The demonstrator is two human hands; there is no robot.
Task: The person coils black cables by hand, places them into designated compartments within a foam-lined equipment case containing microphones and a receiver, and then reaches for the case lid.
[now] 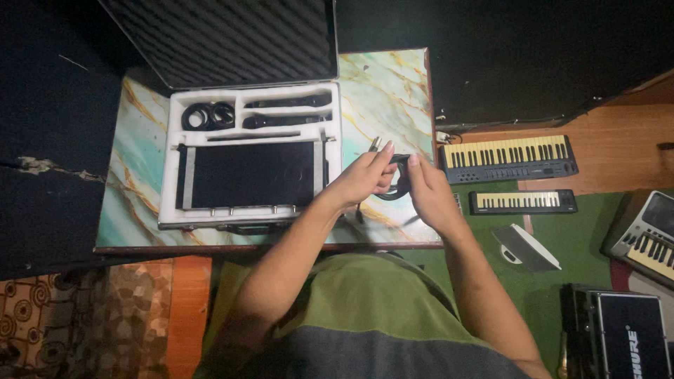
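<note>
Both my hands meet over the right part of a marble-patterned table (382, 88). My left hand (364, 179) pinches a black cable (400, 179) near its silver plug, which points up and away. My right hand (428, 193) grips the coiled part of the same cable. Just left of my hands lies an open equipment case (249, 151) with white foam. Its foam holds a black flat receiver unit (253, 174), two black microphones (286, 112) and a coiled black cable (208, 116). The case lid (225, 38) with grey ridged foam stands open at the back.
On the floor at the right lie two small keyboards (507, 158), (523, 201), a third keyboard (642, 238) at the edge, a grey wedge-shaped object (528, 247) and a closed black case (621, 333). Green carpet and a wooden floor surround them. Dark surfaces border the table's left and back.
</note>
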